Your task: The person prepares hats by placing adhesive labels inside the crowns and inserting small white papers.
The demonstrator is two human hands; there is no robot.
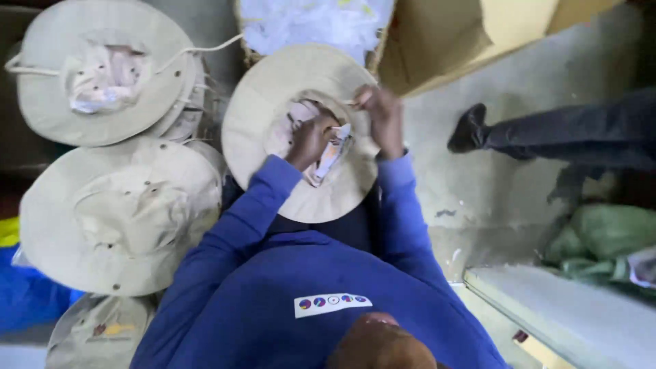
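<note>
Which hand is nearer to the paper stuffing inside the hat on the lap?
Left. The left hand is down in the crown, on the paper stuffing. The right hand grips the hat at the crown's edge, beside the stuffing.

Both arms, in blue sleeves, reach forward from the body with elbows bent and forearms converging. The left hand [309, 140] is curled, fingers tucked downward and pressing in. The right hand [383, 117] sits a little farther out, fingers bent in a pinching grip, knuckles up
</note>
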